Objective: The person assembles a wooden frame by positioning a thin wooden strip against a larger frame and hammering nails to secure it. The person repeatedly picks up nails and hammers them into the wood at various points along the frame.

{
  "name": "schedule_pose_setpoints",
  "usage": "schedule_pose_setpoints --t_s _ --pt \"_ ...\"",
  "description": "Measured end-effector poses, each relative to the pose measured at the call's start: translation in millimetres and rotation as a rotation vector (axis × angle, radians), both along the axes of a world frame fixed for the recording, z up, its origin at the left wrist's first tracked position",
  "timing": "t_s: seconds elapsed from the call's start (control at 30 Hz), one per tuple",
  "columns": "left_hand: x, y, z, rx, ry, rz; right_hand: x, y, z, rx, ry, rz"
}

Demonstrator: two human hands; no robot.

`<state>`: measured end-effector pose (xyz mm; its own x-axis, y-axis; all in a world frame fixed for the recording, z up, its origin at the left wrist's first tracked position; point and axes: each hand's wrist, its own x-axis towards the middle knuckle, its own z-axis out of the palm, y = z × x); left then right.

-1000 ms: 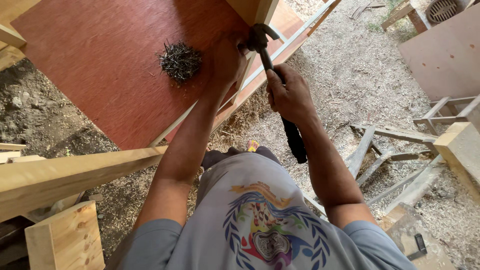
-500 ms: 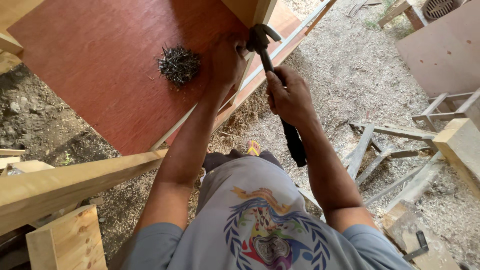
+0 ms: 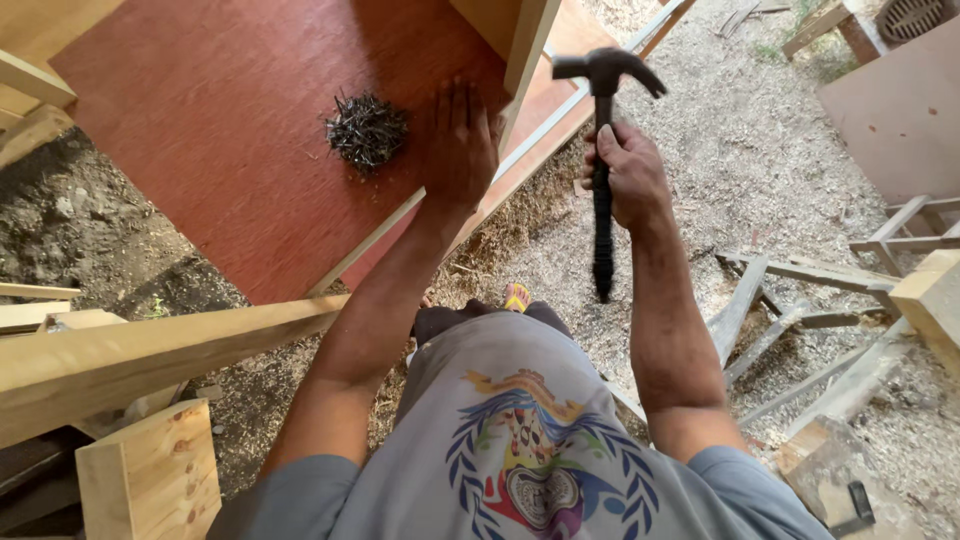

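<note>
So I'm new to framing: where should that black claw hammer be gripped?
Grip the hammer low on its long straight handle, from the side, fingers wrapped round. The right hand holds it mid-handle, head up; the bare lower handle gives more swing.

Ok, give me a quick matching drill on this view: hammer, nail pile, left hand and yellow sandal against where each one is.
Things:
1. claw hammer
2. pile of nails
3. left hand
4. yellow sandal

Places:
A. loose on the red board
B. flat on the red board beside the wooden upright
C. on the sawdust ground
D. raised in the right hand

Pairs: 1-D, 2-A, 3-B, 4-C
</note>
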<state>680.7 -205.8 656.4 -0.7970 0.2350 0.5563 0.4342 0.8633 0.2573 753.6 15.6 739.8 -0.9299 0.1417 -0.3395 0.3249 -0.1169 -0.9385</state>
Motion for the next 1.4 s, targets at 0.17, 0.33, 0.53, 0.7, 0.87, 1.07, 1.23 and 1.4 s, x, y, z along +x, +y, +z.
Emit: schedule_pose_setpoints --t_s 0.17,0.33,0.53,0.7,0.87,1.07,1.23,1.4 --pt "-3.1 3.1 -11.0 0.012 0.017 0.013 -47.2 32.5 -36.2 0.264 -0.075 0.077" --pt "-5.4 7.1 -14.3 -0.025 0.016 0.028 -80.5 42.0 -47.7 0.46 -0.053 0.04" --pt "-7.0 5.5 -10.5 -0.051 0.095 0.037 -95.3 42.8 -55.6 0.727 -0.093 0.374" --pt "-6.5 4.3 -5.7 -0.078 0.073 0.021 -112.4 59.4 -58.9 0.405 -0.037 0.163" --pt "-7.3 6.2 -7.3 -0.117 0.076 0.033 -118.0 48.6 -67.8 0.867 0.037 0.528" --pt "-7.0 8.0 -10.7 -0.091 0.072 0.04 -105.8 41.9 -57.4 0.862 0.087 0.493" --pt "-6.8 9.0 -13.4 -0.099 0.062 0.055 -72.9 27.6 -67.9 0.313 0.105 0.303" --pt "-4.4 7.5 -15.1 -0.102 0.074 0.045 -35.9 -5.2 -101.9 -0.041 0.394 0.099"
